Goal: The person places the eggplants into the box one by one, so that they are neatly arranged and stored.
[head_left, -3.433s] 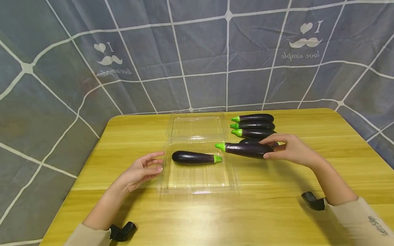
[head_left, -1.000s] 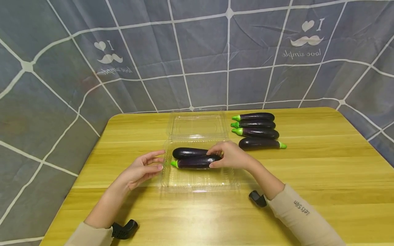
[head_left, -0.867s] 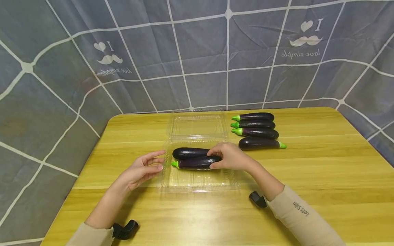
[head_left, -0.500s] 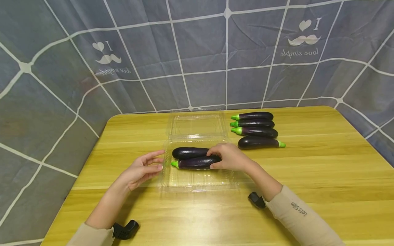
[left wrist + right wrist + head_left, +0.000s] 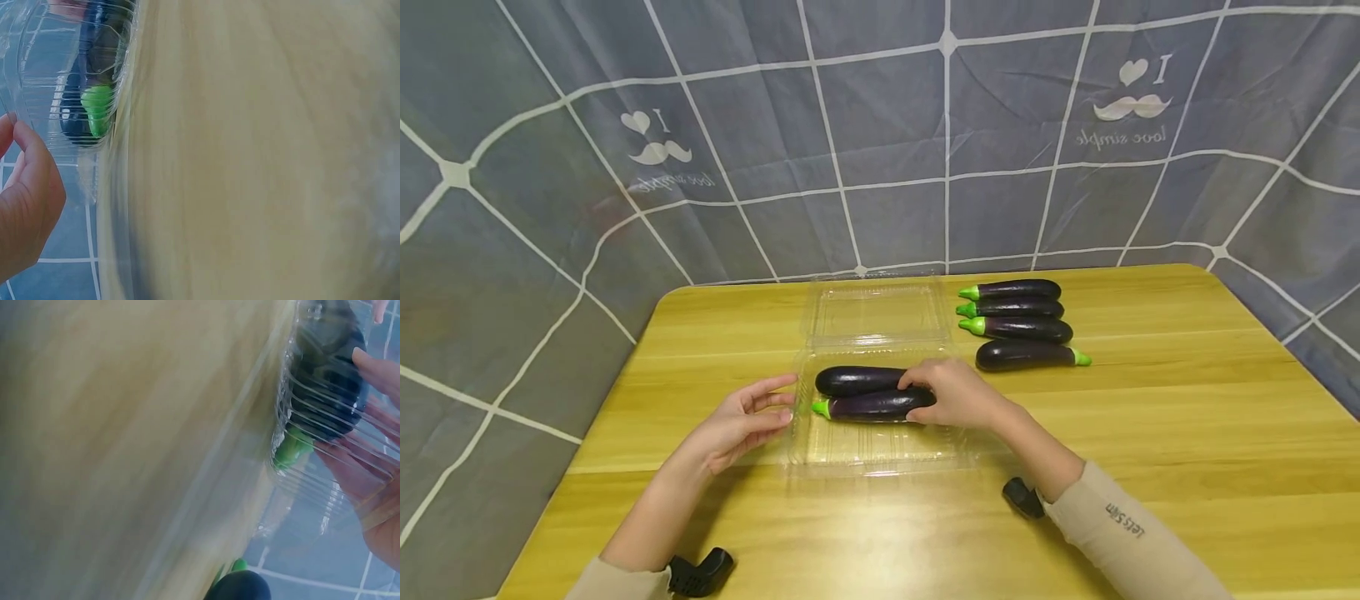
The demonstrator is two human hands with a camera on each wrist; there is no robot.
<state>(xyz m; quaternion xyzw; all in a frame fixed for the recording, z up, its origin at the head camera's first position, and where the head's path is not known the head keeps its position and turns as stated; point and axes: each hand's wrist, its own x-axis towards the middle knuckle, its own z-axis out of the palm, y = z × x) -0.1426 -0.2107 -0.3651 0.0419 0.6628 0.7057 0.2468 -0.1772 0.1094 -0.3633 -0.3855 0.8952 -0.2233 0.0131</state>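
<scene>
A clear plastic clamshell container [image 5: 880, 458] lies with its lid [image 5: 880, 312] folded back. Two dark purple eggplants lie side by side in its base. My right hand [image 5: 955, 396] holds the front eggplant [image 5: 876, 406] by its thick right end, fingers and thumb on either side; its green stem points left. Behind it is the other eggplant [image 5: 857, 381], whose right end is hidden by my right hand. At the container's left wall my left hand [image 5: 737, 425] touches the edge, thumb and fingers spread and loosely extended. Through the plastic, the left wrist view shows a green stem [image 5: 95, 109].
Right of the container several eggplants lie in a row on the wooden table [image 5: 1150, 400]; the nearest eggplant [image 5: 1026, 354] has its stem to the right. A grey curtain [image 5: 887, 142] with white lines stands behind the table.
My right hand has carried an eggplant leftward into the container, against the first one, which sits slightly farther back. Over the last second both hands have stayed nearly still.
</scene>
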